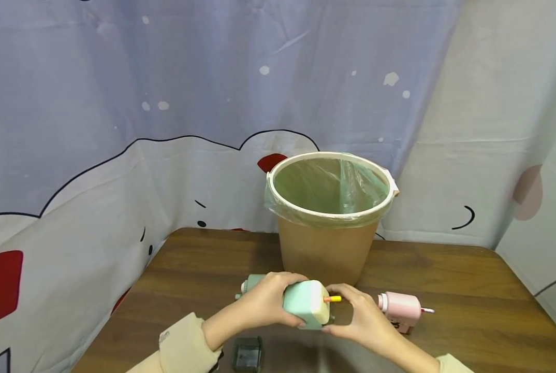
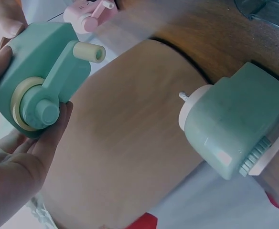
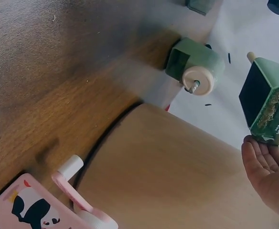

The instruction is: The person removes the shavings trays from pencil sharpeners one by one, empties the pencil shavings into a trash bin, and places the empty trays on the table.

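Note:
Both hands hold a mint-green crank pencil sharpener in front of the bin. A short orange-and-yellow stick juts from its pale end. My left hand grips the body; the left wrist view shows the sharpener's crank. My right hand has its thumb and fingers curled round the other end, at the clear shavings drawer, which holds shavings. On the table behind the left hand lies a second green sharpener. Right of the right hand is a pink sharpener with a panda picture.
A tan bin lined with a clear greenish bag stands behind the hands. Near the left forearm sits a small dark see-through box on the wooden table. A patterned curtain hangs behind the table.

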Tool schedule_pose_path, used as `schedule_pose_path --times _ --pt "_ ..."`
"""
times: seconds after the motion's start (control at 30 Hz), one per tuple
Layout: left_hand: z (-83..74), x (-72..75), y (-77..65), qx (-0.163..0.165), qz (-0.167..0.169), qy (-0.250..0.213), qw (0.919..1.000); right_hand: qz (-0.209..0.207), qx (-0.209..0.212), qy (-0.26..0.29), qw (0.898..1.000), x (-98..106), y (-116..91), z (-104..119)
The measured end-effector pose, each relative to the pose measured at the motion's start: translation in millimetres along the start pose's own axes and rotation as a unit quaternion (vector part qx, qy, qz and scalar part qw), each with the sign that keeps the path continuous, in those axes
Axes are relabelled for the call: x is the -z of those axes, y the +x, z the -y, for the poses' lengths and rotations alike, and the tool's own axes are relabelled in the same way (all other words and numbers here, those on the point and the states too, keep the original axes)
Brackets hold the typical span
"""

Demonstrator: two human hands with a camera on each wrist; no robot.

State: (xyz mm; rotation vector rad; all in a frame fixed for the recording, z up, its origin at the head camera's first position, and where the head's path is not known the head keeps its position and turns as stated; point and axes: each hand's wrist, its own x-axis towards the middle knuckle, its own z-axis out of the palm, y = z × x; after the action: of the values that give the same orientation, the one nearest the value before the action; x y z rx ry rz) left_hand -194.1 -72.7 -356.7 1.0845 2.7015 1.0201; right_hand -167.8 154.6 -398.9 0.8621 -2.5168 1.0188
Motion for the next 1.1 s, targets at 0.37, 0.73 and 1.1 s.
schedule_pose_path --times 0.37,0.73,1.1 --pt "-1.1 0.1 1.2 0.011 0.007 0.001 0.9999 0.007 0.004 0.005 1.000 2.2 -0.4 -1.0" --pt "6.6 -1.8 1.2 -0.006 0.019 0.017 0.9997 0.024 0.003 0.010 1.000 0.3 -1.0 -3.2" --pt "6.0 0.9 0.0 -0.009 0.038 0.034 0.9986 0.032 0.022 0.000 0.999 -1.5 -0.1 -7.9"
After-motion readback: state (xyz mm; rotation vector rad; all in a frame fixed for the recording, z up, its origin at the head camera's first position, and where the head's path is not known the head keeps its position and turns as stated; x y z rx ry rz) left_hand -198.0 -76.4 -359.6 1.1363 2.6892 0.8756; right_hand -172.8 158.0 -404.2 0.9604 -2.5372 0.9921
